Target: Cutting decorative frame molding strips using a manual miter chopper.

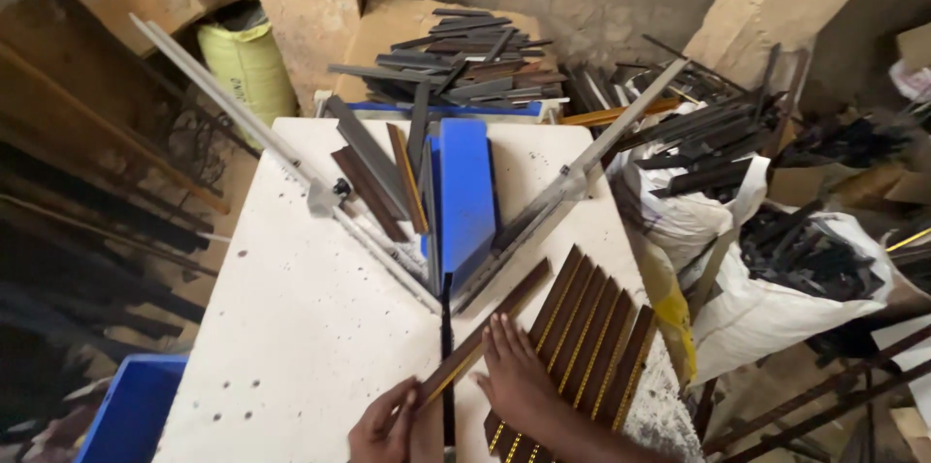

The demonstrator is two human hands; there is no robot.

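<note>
Hands: both work at the near edge of a white table (291, 327), close under the camera.
Left hand (383, 429): fingers curled round the near end of a long brown moulding strip (485, 332) with a gold edge; the grip looks closed, though the palm side is hidden.
Right hand (514, 381): flat and open, fingers spread, pressing down where the strip meets a row of matching pieces; it grasps nothing.
Strip: lies slanted on the table, running from the left hand up and to the right, over a dark slot (447, 366) in the table top.
Row of cut pieces (592, 337): brown, gold-dotted lengths side by side at the table's near right corner, partly under the right hand.
Handling: the strip appears thin, stiff and light, and likely to pivot if held at one end only; a hold near the end with a flat palm further along would keep it steady. Its mitred tips look sharp and easily chipped.
Guide rails (543, 201): two grey metal arms form a V at the table's middle, meeting just beyond the hands.
Blue block (465, 191): stands between the rails, with dark offcuts (373, 172) leaning on its left.
Beyond the table: a heap of dark strips (465, 61) on cardboard.
Right of the table: white sacks (776, 298) stuffed with scrap.
Left of the table: a blue bin (131, 410) on the floor.
</note>
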